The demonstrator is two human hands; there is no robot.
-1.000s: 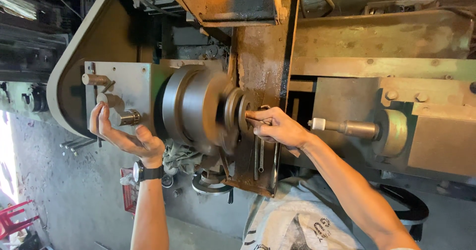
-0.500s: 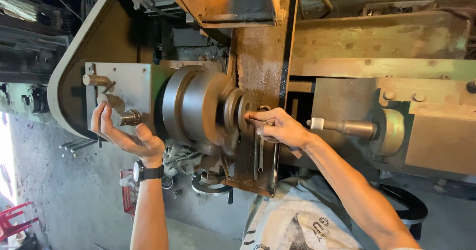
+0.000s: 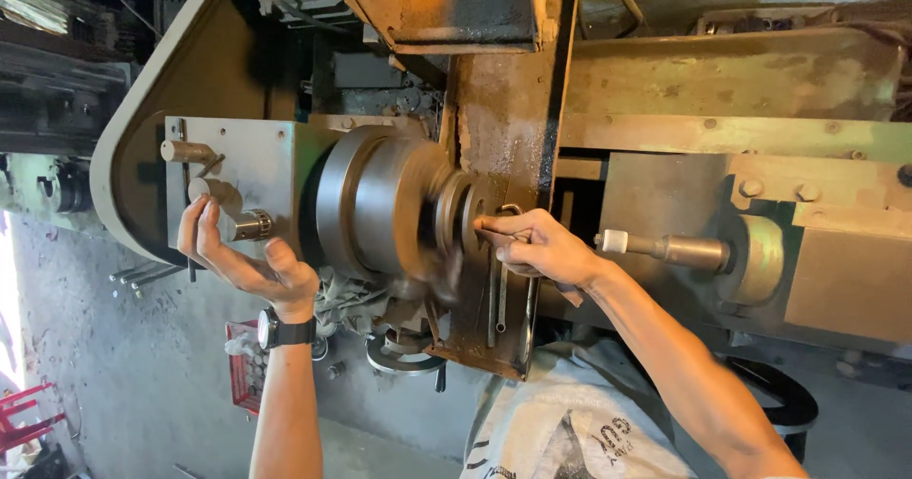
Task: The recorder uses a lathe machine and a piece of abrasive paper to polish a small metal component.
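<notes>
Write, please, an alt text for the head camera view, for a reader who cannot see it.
A person's right hand presses a thin brown strip against a blurred, spinning part at the round grey metal chuck of an old lathe. The left hand, with a black wristwatch, is beside a small knurled metal knob on the grey headstock panel. A white printed sack lies below.

A grey concrete floor (image 3: 114, 365) fills the lower left of the frame. On it rest a red crate (image 3: 245, 370), a red plastic chair (image 3: 24, 422) and, lower centre, a white printed sack (image 3: 570, 431).
</notes>
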